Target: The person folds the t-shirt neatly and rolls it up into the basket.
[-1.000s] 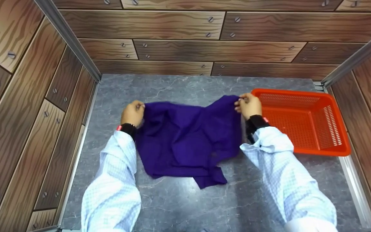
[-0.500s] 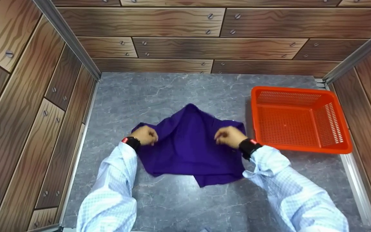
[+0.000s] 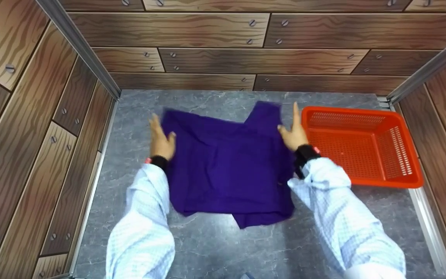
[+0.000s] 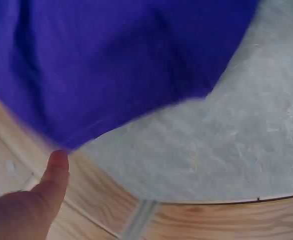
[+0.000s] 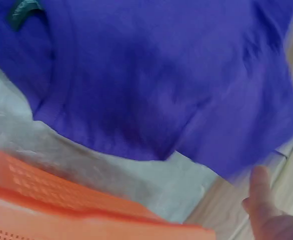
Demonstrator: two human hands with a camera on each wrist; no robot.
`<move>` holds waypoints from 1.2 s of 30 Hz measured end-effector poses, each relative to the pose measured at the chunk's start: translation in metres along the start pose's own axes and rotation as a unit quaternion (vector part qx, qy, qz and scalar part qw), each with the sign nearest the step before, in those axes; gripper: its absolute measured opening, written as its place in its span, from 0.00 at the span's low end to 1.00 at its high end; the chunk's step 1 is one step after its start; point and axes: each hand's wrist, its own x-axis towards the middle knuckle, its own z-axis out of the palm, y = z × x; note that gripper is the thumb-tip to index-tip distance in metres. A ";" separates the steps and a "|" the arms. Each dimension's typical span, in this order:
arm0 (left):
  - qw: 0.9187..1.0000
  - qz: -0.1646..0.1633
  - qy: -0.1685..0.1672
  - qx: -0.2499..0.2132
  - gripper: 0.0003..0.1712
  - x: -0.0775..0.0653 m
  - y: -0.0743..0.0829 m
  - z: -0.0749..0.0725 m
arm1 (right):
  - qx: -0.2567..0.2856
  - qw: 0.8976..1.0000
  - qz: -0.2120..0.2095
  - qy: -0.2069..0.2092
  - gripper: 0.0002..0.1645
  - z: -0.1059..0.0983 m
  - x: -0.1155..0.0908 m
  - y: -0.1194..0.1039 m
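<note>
A purple T-shirt [image 3: 234,166] lies spread over the grey floor, its upper edge blurred by motion. In the right wrist view the shirt [image 5: 136,90] shows a ribbed neckline and a dark green neck label [image 5: 24,14]. At its left edge is my left hand [image 3: 162,141], fingers extended and thumb apart. My right hand [image 3: 294,133] is beside the shirt's right edge, with a finger pointing away from me. In each wrist view one digit tip is right at the cloth's border; whether it touches I cannot tell. Neither hand grips the cloth.
A red perforated plastic basket [image 3: 362,151] stands just right of the shirt, close to my right hand. Wood-patterned walls [image 3: 207,35] bound the grey marbled surface [image 3: 215,248] at the back and both sides.
My hands drew the shirt toward me, then went outward and away again. The folded-in upper part now lies spread farther out. Fingers that were curled on the cloth are now extended.
</note>
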 end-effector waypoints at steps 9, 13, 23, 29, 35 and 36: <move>0.963 -0.006 -0.173 0.208 0.36 -0.071 -0.026 0.071 | -0.238 0.965 0.005 -0.107 0.34 0.070 -0.080 0.043; 0.949 -0.037 -0.194 0.245 0.38 -0.092 -0.039 0.084 | -0.325 0.940 -0.008 -0.107 0.33 0.101 -0.118 0.059; 0.935 -0.058 -0.229 0.264 0.48 -0.114 -0.050 0.094 | -0.342 0.933 -0.013 -0.109 0.36 0.122 -0.139 0.083; 0.931 -0.104 -0.232 0.261 0.48 -0.107 -0.043 0.101 | -0.318 0.941 -0.030 -0.112 0.32 0.108 -0.117 0.095; 0.945 -0.111 -0.204 0.229 0.43 -0.093 -0.043 0.098 | -0.358 0.927 -0.018 -0.113 0.31 0.095 -0.099 0.106; 0.949 -0.104 -0.192 0.228 0.41 -0.091 -0.044 0.097 | -0.360 0.926 -0.016 -0.113 0.31 0.094 -0.097 0.106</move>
